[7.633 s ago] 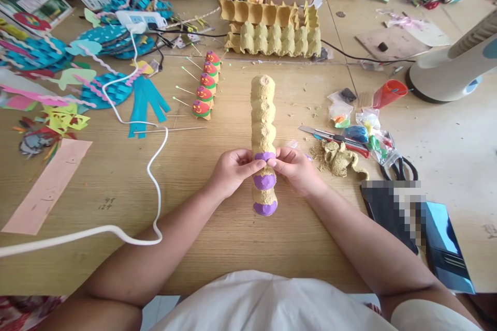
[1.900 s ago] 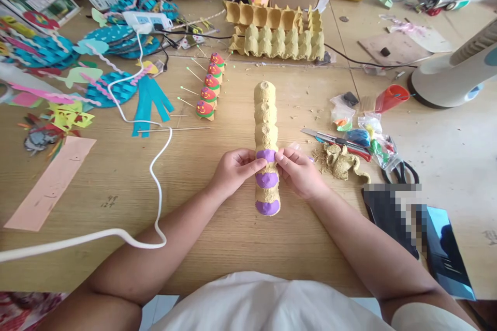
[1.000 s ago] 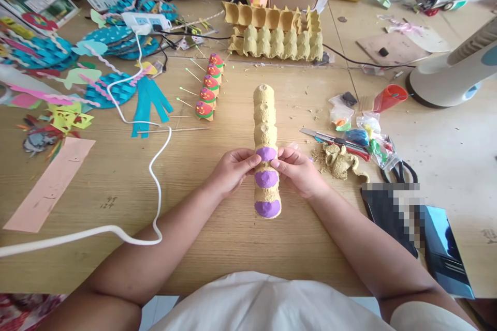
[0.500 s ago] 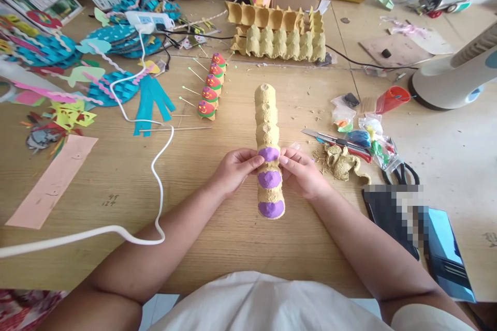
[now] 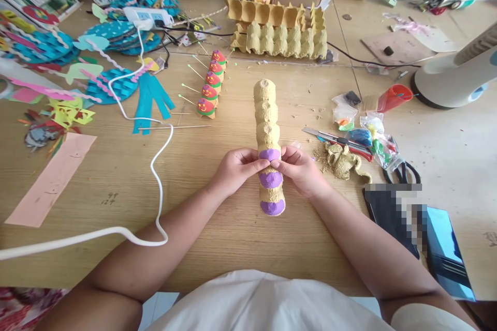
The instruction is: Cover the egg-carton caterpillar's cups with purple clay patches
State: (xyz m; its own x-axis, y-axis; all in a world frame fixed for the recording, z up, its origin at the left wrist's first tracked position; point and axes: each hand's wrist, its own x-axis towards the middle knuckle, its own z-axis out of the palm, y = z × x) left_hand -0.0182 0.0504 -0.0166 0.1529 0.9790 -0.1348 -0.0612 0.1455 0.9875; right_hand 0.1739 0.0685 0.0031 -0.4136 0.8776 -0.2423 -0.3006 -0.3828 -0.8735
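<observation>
A long egg-carton strip [image 5: 267, 132] points away from me above the wooden table, tan with purple clay patches on its three nearest bumps. My left hand [image 5: 238, 168] grips its left edge, thumb on the third purple patch from the near end. From the right side, my right hand [image 5: 302, 169] holds the same strip, its thumb tip close to the left one at that patch's lower edge. The fingers under the strip are partly hidden. Beyond and to the left stands a painted red and green carton strip [image 5: 209, 88] with pins sticking out.
A white cable [image 5: 155, 165] crosses the table [image 5: 217, 248] at left, over my left forearm. To the right lie a utility knife [image 5: 337, 140], torn carton scraps [image 5: 344, 160], clay bags [image 5: 361, 137] and a phone [image 5: 388, 222]. Egg cartons [image 5: 287, 41] sit at the back.
Both thumbs have moved inward over the strip, onto the lower edge of the third purple patch, and now nearly meet. The view has shifted slightly.
</observation>
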